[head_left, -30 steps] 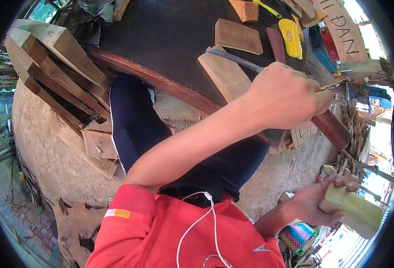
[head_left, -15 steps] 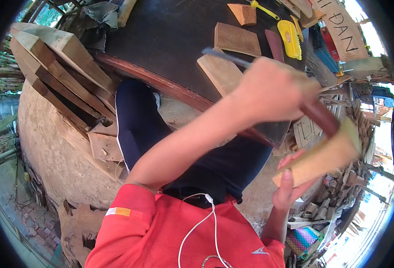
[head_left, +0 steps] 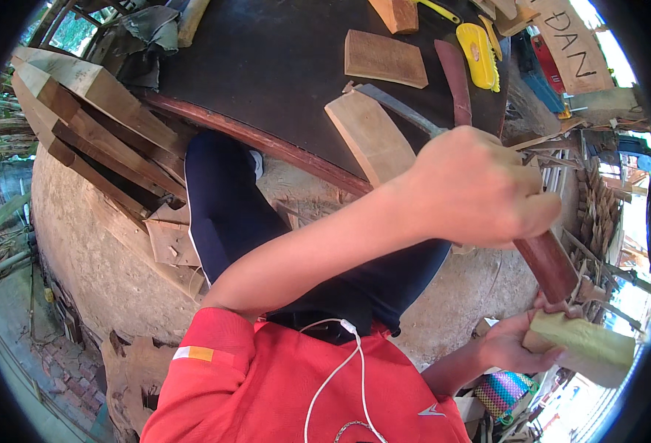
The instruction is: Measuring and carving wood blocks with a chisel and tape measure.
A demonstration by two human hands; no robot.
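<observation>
My left hand [head_left: 488, 188] is closed around the reddish-brown wooden handle [head_left: 543, 269] of a tool with a long, narrow grey metal blade [head_left: 399, 109]. The blade points to the far left, over the table edge, and the handle's butt reaches down toward my right hand [head_left: 514, 343]. That hand grips a short, pale yellow wood block [head_left: 584, 347] at the lower right, thumb along its near side. Whether the handle's butt touches the block or my fingers, I cannot tell. Just beyond my left forearm, a pale wooden board [head_left: 369, 133] leans over the table edge.
On the dark table [head_left: 266, 59] lie a brown wood block [head_left: 386, 59], a dark red handle-like piece [head_left: 454, 81] and a yellow plastic-bodied tool [head_left: 477, 55]. Long timber pieces [head_left: 96, 125] stand at the left. A woven checked basket [head_left: 504, 395] sits at the lower right.
My right hand has moved right and down with the wood block, which is now turned differently. My left hand has shifted right and downward with the bladed tool.
</observation>
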